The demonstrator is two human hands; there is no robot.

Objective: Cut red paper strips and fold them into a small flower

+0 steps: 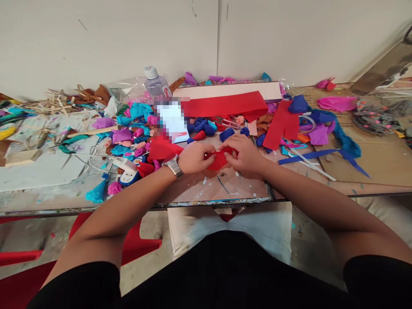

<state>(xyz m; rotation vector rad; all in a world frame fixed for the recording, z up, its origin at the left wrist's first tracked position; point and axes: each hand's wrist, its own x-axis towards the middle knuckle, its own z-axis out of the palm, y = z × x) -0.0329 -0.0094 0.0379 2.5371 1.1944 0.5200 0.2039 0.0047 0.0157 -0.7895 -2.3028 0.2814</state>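
Observation:
Between my two hands is a small piece of red crepe paper (219, 159), just above the near part of the table. My left hand (195, 157), with a metal watch (174, 166) at the wrist, pinches its left side. Fingers of my right hand (246, 154) are curled onto its right side. Beyond lie a long red crepe strip (225, 105) and a folded red strip (280, 128). More red paper (163, 148) sits left of my left hand. Dark blue paper balls (201, 126) lie just past my hands.
A lit phone (173, 120) leans near a plastic bottle (157, 83). Left are a power strip (129, 174), pliers (69, 143) and wooden sticks (59, 101) among colourful paper scraps. Right are a blue strip (317, 155), a tape roll (307, 124) and cardboard (383, 159).

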